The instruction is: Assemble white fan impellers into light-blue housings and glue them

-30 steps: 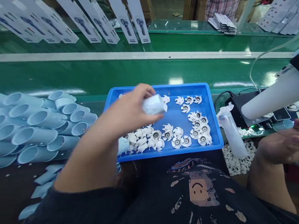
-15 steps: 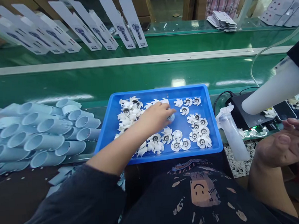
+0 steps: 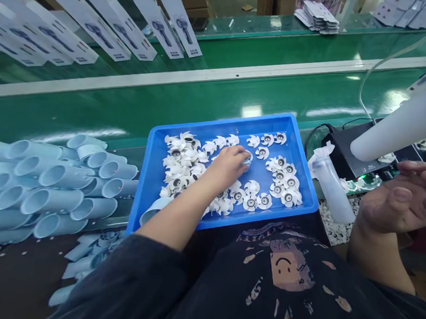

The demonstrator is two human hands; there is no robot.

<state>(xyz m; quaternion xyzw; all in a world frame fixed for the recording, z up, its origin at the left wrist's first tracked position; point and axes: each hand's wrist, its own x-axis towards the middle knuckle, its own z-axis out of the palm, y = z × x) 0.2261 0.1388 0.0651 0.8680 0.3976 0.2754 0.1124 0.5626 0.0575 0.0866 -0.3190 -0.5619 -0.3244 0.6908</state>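
Observation:
My left hand (image 3: pixel 229 165) reaches into the blue tray (image 3: pixel 224 223), its fingers closed around a small round pale-blue part (image 3: pixel 248 158). The fingers hide most of that part. White fan wheels lie around the hand, heaped in a pile (image 3: pixel 182 156) on the left and in a looser group (image 3: pixel 284 181) on the right. A light-blue tube (image 3: pixel 153 210) shows in the tray's near left corner beside my forearm. My right hand (image 3: pixel 403 201) is at the right, palm up, fingers apart and holding nothing.
Light-blue tubes (image 3: pixel 60 176) are stacked left of the tray. A black box (image 3: pixel 345 146) stands at the right beneath a slanting white cylinder (image 3: pixel 395 126); a plastic-wrapped cylinder (image 3: pixel 332 188) lies nearby. Printed white boxes (image 3: pixel 159 28) stand along the far ledge.
The view has shifted slightly. My left hand has moved a little to the right over the tray, still holding the round part. My right hand stays open at the right.

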